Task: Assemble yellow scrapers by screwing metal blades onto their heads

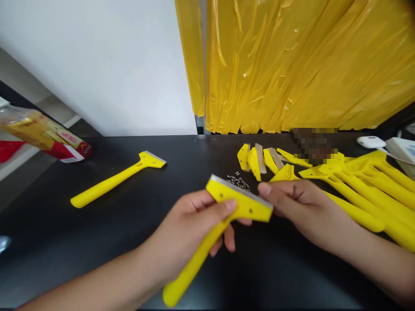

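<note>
A yellow scraper (197,255) with a metal blade along its head is held in my left hand (191,224), thumb on the head near two small holes. My right hand (298,201) is at the right end of that head, thumb and fingers together; whatever they may pinch is hidden. Behind the head lie several small screws and nuts (240,181). Beyond them are loose yellow head plates (256,164) and blades in brownish wrapping (260,158). Another yellow scraper (110,185) with a blade lies on the left of the black table (97,246).
Several yellow handles (372,190) are piled at the right, partly behind my right forearm. A white earphone case (371,141) and a white box (402,149) are at the far right. A bottle (48,134) lies at the left. Yellow plastic sheeting (292,65) hangs behind the table.
</note>
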Demonstrator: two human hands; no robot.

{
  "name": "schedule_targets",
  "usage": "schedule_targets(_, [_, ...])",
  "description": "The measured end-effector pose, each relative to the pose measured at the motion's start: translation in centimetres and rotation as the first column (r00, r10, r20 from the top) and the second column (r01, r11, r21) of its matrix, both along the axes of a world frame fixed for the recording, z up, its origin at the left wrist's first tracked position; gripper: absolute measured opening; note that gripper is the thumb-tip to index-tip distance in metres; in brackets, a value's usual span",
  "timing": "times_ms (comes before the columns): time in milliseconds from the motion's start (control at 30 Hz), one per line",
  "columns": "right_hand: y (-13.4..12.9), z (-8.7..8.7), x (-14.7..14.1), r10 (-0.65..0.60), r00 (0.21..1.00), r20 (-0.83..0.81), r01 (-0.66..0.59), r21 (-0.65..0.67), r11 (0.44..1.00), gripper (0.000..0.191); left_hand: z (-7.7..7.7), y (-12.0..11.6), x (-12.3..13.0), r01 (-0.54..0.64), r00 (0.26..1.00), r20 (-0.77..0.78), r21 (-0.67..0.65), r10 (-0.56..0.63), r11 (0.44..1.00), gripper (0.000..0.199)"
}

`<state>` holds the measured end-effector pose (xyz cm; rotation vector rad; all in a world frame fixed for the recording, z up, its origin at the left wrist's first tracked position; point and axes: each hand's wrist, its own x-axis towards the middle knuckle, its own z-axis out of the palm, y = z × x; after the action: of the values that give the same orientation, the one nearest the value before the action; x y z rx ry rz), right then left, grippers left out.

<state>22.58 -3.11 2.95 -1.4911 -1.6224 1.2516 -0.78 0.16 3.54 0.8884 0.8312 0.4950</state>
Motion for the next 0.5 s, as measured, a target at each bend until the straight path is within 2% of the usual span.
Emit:
schedule_targets(67, [0.3,-0.3,0.1,-0.062,0.980,0.190,0.016,0.238,0.971,0.048,0.8,1.4,-0.7,-0.167,0.986,0.031,0.084,0.165,0.982,0.026])
schedule_targets(100, [0.3,-0.5,-0.1,-0.060,0.957,0.284,-0.041,0.339,0.940,0.041,1.0,2.1,-1.0,-0.232,0.972,0.052,0.119,0.227,0.965,0.026])
schedule_targets(133, [0.4,-0.9,-0.4,-0.032,0.924,0.382,-0.139,0.412,0.901,0.035,1.1,2.7,-1.2,-0.286,0.958,0.070,0.149,0.279,0.946,0.025])
schedule_targets(200, [0.5,-1.6,-1.4,0.027,0.826,0.564,-0.352,0.478,0.804,0.036,1.1,3.6,-1.5,-0.394,0.919,0.106,0.183,0.380,0.901,0.021])
schedule_targets(267, [0.7,-2.3,-2.7,0.045,0.701,0.712,-0.507,0.453,0.733,0.046,0.7,4.0,-1.4,-0.443,0.896,0.112,0.186,0.429,0.877,0.019])
schedule_targets(300, [0.9,-2.6,-3.4,0.040,0.638,0.769,-0.553,0.422,0.719,0.049,0.4,4.1,-1.4,-0.447,0.894,0.108,0.180,0.434,0.876,0.018])
schedule_targets(400, [1.5,-3.1,-4.9,0.007,0.481,0.877,-0.612,0.330,0.719,0.056,-0.2,4.0,-1.1,-0.426,0.905,0.092,0.160,0.416,0.891,0.021])
schedule_targets(500, [1.5,-3.5,-5.4,-0.001,0.416,0.909,-0.662,0.304,0.685,0.059,-0.5,3.7,-1.0,-0.395,0.919,0.079,0.158,0.387,0.905,0.025])
